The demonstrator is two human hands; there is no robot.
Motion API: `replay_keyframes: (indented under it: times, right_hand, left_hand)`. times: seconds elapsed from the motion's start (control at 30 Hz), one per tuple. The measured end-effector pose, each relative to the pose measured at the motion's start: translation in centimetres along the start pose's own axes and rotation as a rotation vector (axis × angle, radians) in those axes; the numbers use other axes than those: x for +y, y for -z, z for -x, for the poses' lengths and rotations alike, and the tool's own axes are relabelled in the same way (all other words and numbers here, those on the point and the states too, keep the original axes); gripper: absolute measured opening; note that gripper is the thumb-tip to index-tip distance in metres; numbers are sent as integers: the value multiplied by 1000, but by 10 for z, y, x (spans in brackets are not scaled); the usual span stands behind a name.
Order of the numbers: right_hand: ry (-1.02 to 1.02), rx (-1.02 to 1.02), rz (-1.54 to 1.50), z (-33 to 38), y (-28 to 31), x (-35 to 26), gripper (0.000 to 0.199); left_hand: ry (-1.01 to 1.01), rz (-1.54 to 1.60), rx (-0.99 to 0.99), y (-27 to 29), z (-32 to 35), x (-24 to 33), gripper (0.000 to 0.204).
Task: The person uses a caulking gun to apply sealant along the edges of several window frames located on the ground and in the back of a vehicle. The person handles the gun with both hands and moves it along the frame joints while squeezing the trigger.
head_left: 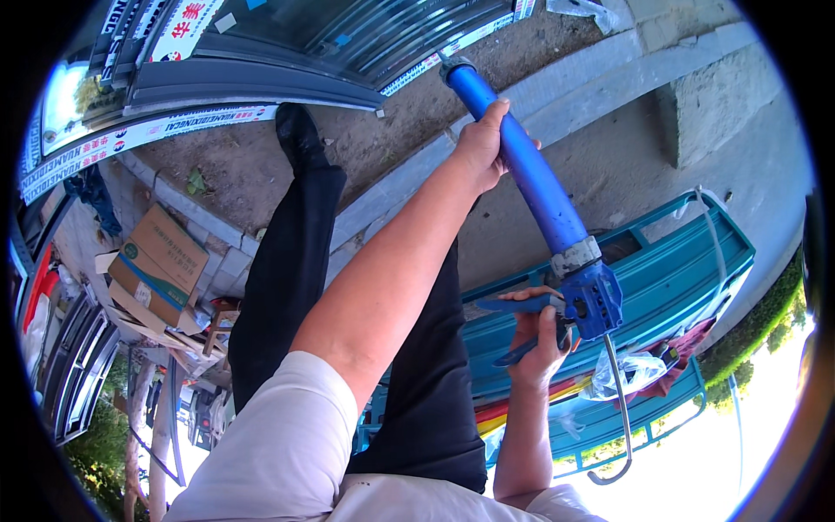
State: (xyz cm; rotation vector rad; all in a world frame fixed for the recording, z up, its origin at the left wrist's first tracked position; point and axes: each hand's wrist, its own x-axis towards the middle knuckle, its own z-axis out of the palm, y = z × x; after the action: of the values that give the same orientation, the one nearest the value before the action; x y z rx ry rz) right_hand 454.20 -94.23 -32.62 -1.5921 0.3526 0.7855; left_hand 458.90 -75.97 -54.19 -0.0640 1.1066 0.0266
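A long blue caulking gun (pixel 541 187) slants across the middle of the head view. Its nozzle points up and away, toward the lower edge of a dark glazed frame (pixel 287 83). My left hand (pixel 484 146) is wrapped around the barrel near its front half. At the rear end, my right hand (pixel 537 337) is closed at the blue handle and trigger, with the thumb on the near side; some fingers are hidden. A bent metal rod (pixel 619 400) sticks out of the gun's back and hangs down, ending in a hook.
Behind the gun's rear stands a teal cart bed (pixel 678 257), with a clear plastic bag (pixel 628 374) lying on it. A stone kerb (pixel 574 96) runs past my feet. An open cardboard box (pixel 161 261) sits at the left, and a concrete block (pixel 726 113) at the far right.
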Motion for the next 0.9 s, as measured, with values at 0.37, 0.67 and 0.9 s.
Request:
replay_keyframes:
  times: [0.37, 0.67, 0.9]
  right_hand:
    - [-97, -20, 106, 15, 6, 5, 24]
    - [-90, 4, -28, 23, -4, 15, 31]
    - [-124, -3, -15, 30, -6, 16, 31]
  left_hand:
    - [-18, 25, -6, 22, 14, 0, 60]
    - [-19, 15, 21, 41, 23, 1, 52]
    - [-19, 47, 47, 55, 26, 1, 50]
